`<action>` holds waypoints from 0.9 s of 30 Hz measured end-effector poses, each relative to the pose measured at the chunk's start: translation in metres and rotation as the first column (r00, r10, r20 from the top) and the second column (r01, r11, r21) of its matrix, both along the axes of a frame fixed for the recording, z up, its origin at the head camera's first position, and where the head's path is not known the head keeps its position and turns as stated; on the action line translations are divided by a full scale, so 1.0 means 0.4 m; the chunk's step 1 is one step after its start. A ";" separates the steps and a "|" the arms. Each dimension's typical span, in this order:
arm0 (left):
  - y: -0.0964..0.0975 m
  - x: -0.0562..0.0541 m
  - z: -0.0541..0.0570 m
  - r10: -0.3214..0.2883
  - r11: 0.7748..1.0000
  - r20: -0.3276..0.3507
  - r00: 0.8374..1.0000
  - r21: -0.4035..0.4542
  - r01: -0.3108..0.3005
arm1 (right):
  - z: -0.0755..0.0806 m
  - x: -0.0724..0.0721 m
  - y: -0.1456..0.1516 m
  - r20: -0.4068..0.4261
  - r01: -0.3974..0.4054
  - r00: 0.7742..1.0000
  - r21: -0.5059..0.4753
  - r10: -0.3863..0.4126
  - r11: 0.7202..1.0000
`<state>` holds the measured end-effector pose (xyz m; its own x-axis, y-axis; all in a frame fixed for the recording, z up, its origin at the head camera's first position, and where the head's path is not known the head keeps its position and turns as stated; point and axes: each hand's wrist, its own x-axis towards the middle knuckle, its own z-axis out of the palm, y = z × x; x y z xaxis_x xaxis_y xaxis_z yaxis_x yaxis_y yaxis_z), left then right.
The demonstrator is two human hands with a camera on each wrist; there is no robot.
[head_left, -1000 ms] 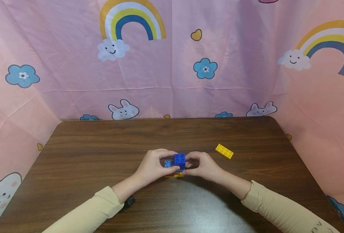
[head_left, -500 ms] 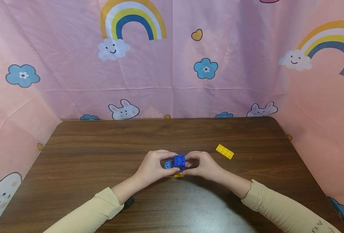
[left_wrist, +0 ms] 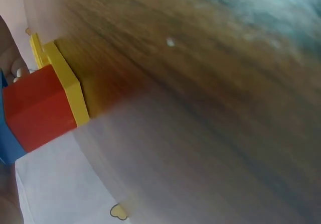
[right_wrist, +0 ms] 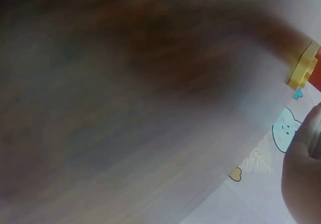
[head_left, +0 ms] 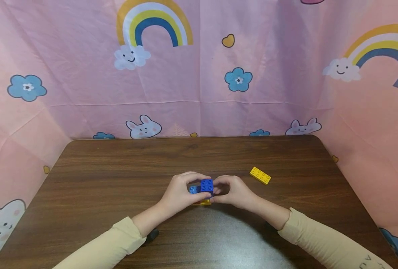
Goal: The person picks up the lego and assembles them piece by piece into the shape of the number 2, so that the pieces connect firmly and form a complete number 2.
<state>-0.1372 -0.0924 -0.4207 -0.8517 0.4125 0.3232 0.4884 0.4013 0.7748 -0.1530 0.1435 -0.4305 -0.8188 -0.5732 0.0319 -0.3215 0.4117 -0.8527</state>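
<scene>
Head view: the left hand point(head_left: 177, 190) pinches a dark-blue square plastic brick point(head_left: 207, 184), studs up, atop a light-blue brick point(head_left: 193, 189) running left-to-right above the brown wood-grain surface point(head_left: 118, 168), yellow base point(head_left: 205, 202) part-hidden, right hand point(head_left: 236, 192) grip unclear

"Where could a hand pass?"
"Over the table point(head_left: 111, 168), left of the left hand point(head_left: 180, 189), or between the arms point(head_left: 101, 243) (mind the black thing point(head_left: 152, 235) by the left one)."
"And between the hands?"
"Hardly: the stack point(head_left: 207, 185) stands there."
"Beyond them?"
"There's table to cross, then the cloth point(head_left: 199, 82) bars it. Just beyond the right hand point(head_left: 235, 192), the yellow brick point(head_left: 260, 175) lies in the way."
</scene>
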 end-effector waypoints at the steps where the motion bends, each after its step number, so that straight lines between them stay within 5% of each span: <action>1: 0.002 0.000 0.001 0.005 1.000 0.004 1.000 0.003 -0.005 | 0.001 0.001 0.000 -0.001 0.000 1.000 -0.001 0.000 1.000; 27: -0.002 -0.012 0.003 -0.009 0.998 -0.057 0.998 -0.067 0.006 | 0.000 0.005 -0.007 -0.018 0.047 0.999 -0.003 -0.047 0.999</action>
